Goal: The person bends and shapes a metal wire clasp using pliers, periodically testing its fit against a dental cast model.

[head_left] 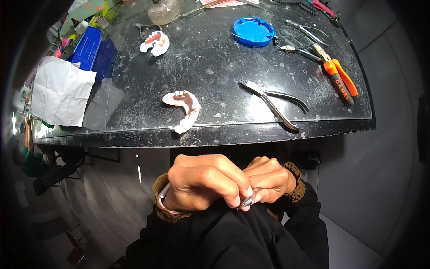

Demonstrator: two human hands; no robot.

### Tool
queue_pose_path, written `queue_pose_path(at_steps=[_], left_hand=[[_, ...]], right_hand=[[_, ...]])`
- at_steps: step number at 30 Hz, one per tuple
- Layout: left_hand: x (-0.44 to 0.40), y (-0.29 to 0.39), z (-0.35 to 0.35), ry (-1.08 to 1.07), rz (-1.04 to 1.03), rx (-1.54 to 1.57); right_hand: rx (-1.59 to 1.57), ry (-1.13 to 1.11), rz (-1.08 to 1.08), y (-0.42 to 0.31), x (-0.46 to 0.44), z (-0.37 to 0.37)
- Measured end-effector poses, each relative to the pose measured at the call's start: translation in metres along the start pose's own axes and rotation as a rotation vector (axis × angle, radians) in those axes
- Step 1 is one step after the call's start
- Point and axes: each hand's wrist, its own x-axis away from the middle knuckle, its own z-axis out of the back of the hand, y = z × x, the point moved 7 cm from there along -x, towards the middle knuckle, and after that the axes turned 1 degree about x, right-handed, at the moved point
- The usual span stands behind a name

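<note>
Below the table's front edge, over my lap, my left hand (204, 181) and my right hand (268, 179) meet. The fingertips of both pinch a small shiny metallic piece (246, 201), whose exact shape is partly hidden by the fingers. On the black table (210, 76) lies a white curved dental cast (188, 112), nearest to my left hand. Slim metal pliers (273, 104) rest with their handles spread near the front edge, beyond my right hand.
Orange-handled pliers (341, 80) and more metal pliers (309, 33) lie at right. Further back are a blue round lid (254, 31), a dental model with red parts (155, 43) and a glass jar (164, 11). White paper (62, 92) and a blue bin (87, 47) stand left.
</note>
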Motion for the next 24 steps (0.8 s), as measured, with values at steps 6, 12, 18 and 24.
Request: queue_pose_path(at_steps=[6, 12, 18, 24], left_hand=[[0.001, 0.008, -0.001, 0.024, -0.040, -0.167], [0.004, 0.019, -0.014, 0.065, -0.135, -0.375], [-0.005, 0.018, -0.013, -0.132, -0.049, -0.211], [-0.003, 0.016, -0.014, -0.154, -0.039, -0.180]], right_hand=[[0.228, 0.042, 0.033, -0.006, -0.005, 0.007], [0.441, 0.129, 0.123, -0.020, -0.007, 0.012], [0.055, -0.102, -0.011, -0.015, -0.008, 0.003], [-0.087, -0.114, -0.030, -0.015, -0.005, -0.001]])
